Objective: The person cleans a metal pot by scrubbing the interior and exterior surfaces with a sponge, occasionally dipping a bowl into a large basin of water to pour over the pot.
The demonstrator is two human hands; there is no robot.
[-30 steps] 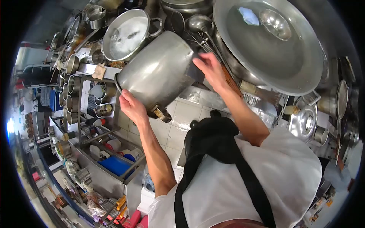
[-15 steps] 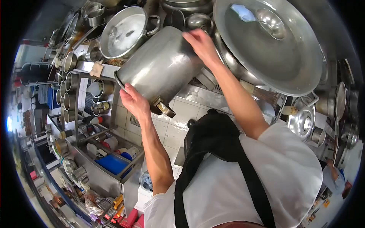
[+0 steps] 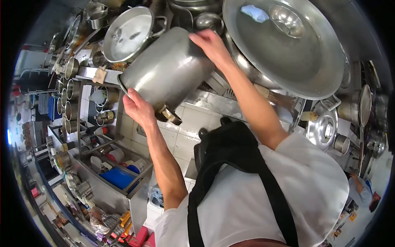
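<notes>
A tall steel stockpot lies tilted on its side in the air between my hands. My left hand is closed on its rim at the lower left, close to a loop handle. At the opposite end, my right hand holds the edge of the pot's base, its fingertips bent over the metal. The inside of the stockpot faces away and is hidden. Just beyond it stands a wide pot with whitish, sudsy-looking liquid and dark bits inside.
On the right is a very large shallow pan holding a metal bowl and a pale blue cloth. Stacked steel pots line a shelf at left, above a steel unit with a blue tray. Another person is at the far right.
The stockpot and both hands sit slightly further left in view, but the surroundings have shifted left as well. Both hands keep their hold on the pot.
</notes>
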